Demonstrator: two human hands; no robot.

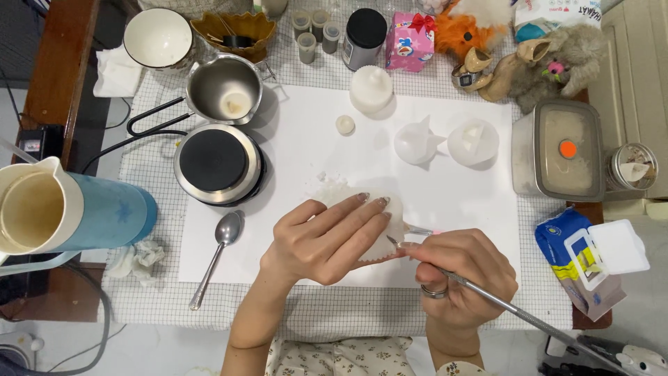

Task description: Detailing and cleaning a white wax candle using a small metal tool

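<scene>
Floral cloth (pixel 348 356) lies closest to us, at the bottom edge below both wrists. Our right hand (pixel 463 275), a ring on one finger, has its grip closed around a thin metal tool (pixel 515 313), whose handle runs back toward the lower right while its small blade meets the edge of a white wax piece (pixel 379 240). Our left hand (pixel 327 237) lies flat over that piece, fingers spread and pressing down rather than clasped, so this grip is loose and open on top of it. The wax piece sits on a white paper sheet (pixel 292 139) on the table, just left of the tool grip.

Right of the tool grip we see a blue and yellow soft pack (pixel 567 261) with a white flip lid (pixel 619 247) standing open. Beyond it stands a clear rectangular box (pixel 560 150) with an orange round sticker on its lid. Farther off from the grips, a pink carton (pixel 409 43) with a red bow stands beside a dark-capped jar (pixel 364 36). Left of the flat hand, a spoon (pixel 217 254) lies near a small round hotplate (pixel 218 162), with a steel pot (pixel 224 89) behind it.
</scene>
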